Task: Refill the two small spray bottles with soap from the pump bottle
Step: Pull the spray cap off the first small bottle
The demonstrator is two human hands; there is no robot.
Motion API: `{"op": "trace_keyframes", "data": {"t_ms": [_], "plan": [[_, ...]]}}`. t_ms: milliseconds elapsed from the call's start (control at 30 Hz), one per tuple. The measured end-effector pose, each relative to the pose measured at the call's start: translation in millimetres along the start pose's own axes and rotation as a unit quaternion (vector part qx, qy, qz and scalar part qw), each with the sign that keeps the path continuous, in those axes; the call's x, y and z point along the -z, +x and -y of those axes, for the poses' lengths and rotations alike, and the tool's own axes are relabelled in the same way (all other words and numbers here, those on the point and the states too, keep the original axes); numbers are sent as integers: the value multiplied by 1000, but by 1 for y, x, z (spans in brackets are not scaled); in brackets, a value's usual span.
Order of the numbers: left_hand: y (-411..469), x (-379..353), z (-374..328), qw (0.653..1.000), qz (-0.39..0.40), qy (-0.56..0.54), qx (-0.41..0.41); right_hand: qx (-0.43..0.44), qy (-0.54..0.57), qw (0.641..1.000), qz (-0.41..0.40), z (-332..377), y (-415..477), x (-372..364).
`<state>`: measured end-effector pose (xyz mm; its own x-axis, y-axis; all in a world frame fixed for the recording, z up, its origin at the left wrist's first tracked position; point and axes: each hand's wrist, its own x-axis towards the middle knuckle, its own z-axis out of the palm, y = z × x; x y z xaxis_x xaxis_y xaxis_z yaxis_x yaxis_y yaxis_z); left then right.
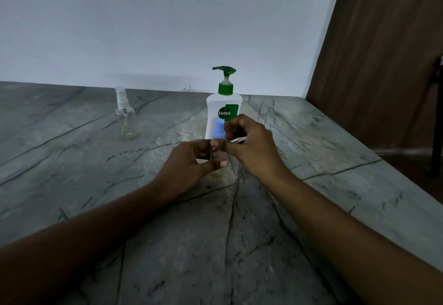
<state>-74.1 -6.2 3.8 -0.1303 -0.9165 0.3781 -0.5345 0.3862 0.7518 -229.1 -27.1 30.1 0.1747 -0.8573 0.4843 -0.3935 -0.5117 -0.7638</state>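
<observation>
While left hand (191, 158) grips blue-capped spray bottle (218, 131), right hand (249, 144) pinches its top.

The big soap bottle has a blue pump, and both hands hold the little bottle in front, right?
No: the head view shows the pump on the big soap bottle is green. The left hand and right hand do hold the little bottle in front.

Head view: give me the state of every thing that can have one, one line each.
Pump bottle: upright on the counter, pump head on.
Blue-topped spray bottle: upright, held in both hands, top apparently on.
Clear spray bottle: upright at the left, cap on, untouched.
Left hand: grips the blue-topped bottle's body.
Right hand: pinches its blue top.
</observation>
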Motion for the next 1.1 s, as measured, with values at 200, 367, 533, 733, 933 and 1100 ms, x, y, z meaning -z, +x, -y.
{"op": "trace_keyframes", "data": {"t_ms": [200,367,533,733,933,1100], "plan": [[-1,-1,-2,1000,6,6,-6,-56,117,965,227,-8,6,24],[0,-1,0,1000,-1,16,-4,-31,39,998,32,3,-2,7],[1,-1,2,1000,3,12,4,4,-12,1000,-14,5,-4,-1],[0,-2,0,1000,-2,2,0,-3,96,991,96,1,2,14],[0,-1,-1,1000,6,4,8,-32,290,956,-6,12,16,38],[0,-1,-2,1000,6,10,8,-95,365,921,-96,8,27,68]]}}
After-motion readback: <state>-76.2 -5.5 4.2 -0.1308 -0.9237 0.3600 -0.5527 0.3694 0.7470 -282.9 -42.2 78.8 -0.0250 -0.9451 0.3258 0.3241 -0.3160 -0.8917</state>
